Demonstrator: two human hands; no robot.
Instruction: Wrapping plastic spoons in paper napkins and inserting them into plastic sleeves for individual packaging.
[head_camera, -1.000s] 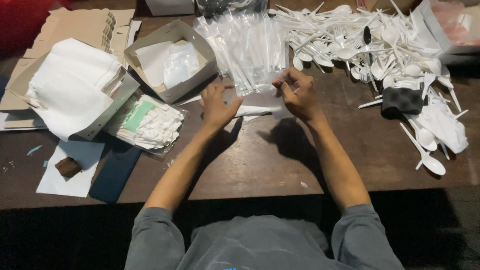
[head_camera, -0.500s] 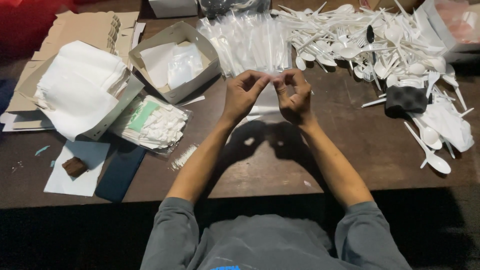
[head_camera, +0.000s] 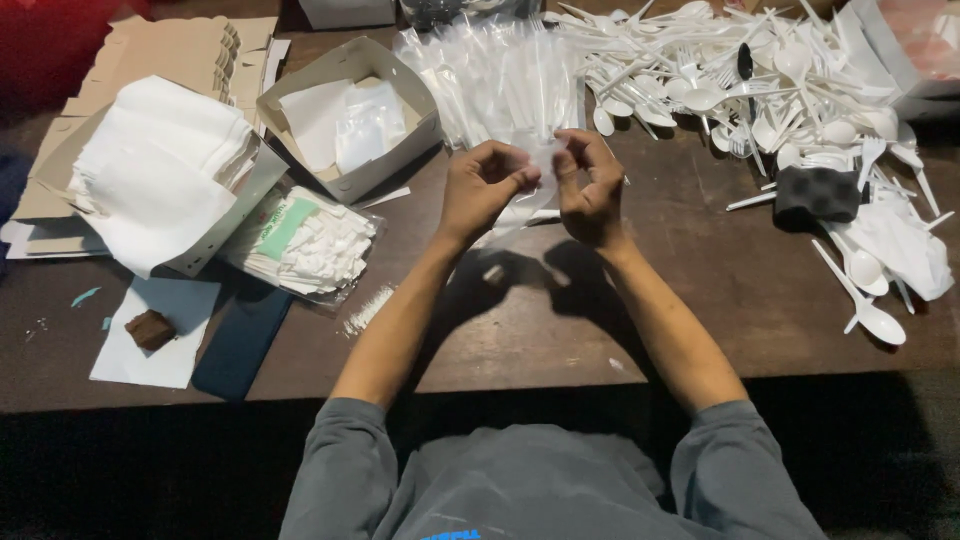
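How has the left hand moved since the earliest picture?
Yes: the left hand went up from the table, toward the clear sleeves, meeting the right hand.

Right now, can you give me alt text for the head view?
Both hands, left hand and right hand, pinch a clear plastic sleeve above a dark wooden table. White plastic spoons and forks lie heaped at upper right, folded napkins at left.
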